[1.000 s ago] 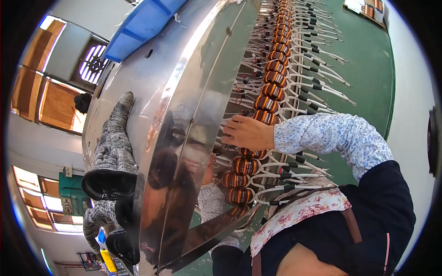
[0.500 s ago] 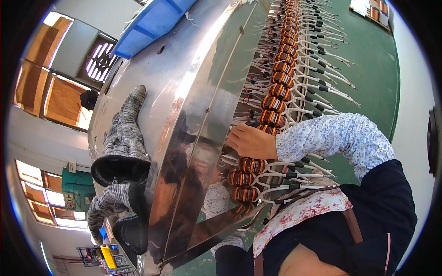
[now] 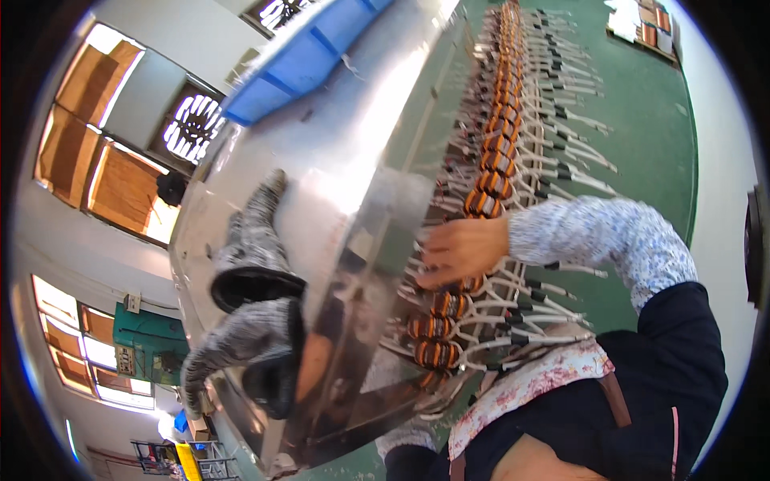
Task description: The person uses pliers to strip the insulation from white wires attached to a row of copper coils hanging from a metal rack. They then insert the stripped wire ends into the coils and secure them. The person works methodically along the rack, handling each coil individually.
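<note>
A long row of copper-wound ring coils (image 3: 497,163) with white sleeved leads hangs beside the metal table. My right hand (image 3: 464,248), in a floral sleeve, lies across the row with its fingers stretched out and slightly blurred. It covers some coils; whether it touches them I cannot tell. Nearer to me, more coils (image 3: 437,353) show below the hand. Of my left arm only the floral sleeve (image 3: 407,437) appears at the lower edge; the left hand is hidden by the table's side.
On the shiny metal table (image 3: 321,144) lie grey knitted, black-lined tubes (image 3: 257,248) and a blue plastic bin (image 3: 309,60). A green machine (image 3: 148,341) stands at the left. Stacked goods on a pallet (image 3: 646,28) rest on the green floor (image 3: 642,128) at far right.
My right hand has shifted slightly right and nearer along the coils, and its fingers are more spread. The whole view has tilted, so table items appear farther right.
</note>
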A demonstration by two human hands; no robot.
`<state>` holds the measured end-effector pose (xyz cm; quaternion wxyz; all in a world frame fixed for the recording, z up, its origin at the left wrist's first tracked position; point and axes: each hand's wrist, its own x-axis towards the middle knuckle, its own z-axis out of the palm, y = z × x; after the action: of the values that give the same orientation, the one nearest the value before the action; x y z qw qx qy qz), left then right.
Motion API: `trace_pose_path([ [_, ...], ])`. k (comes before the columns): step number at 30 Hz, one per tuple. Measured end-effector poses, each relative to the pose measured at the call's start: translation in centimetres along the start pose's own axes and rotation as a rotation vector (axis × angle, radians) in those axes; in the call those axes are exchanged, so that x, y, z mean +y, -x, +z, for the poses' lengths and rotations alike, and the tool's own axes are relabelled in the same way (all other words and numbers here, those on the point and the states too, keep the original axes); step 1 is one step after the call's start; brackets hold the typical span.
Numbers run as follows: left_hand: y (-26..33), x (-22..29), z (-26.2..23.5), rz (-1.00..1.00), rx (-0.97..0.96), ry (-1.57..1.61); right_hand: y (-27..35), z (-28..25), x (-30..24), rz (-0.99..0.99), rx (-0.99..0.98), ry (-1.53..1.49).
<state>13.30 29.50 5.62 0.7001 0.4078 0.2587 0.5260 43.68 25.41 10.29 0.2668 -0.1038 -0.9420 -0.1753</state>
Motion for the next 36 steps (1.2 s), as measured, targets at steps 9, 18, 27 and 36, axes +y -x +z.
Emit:
trace_pose_path([
  [9, 7.5, -1.2, -4.3, 0.003, 0.278, -0.018, -0.8, -16.4, 0.9, 0.536, 1.024, 0.123],
  [18, 10.6, -2.0, -3.9, 0.080, 0.341, -0.052, -10.4, -22.1, 8.1, 0.495, 0.154, -0.227],
  [27, 19.7, -0.7, -7.1, 0.051, 0.136, 0.322, -14.5, -19.3, 6.3, 0.600, 0.105, 0.094],
  [36, 32.5, -3.8, -19.4, -0.399, -0.062, 0.616, -14.6, -8.7, -16.3, 0.716, 1.055, 0.706],
])
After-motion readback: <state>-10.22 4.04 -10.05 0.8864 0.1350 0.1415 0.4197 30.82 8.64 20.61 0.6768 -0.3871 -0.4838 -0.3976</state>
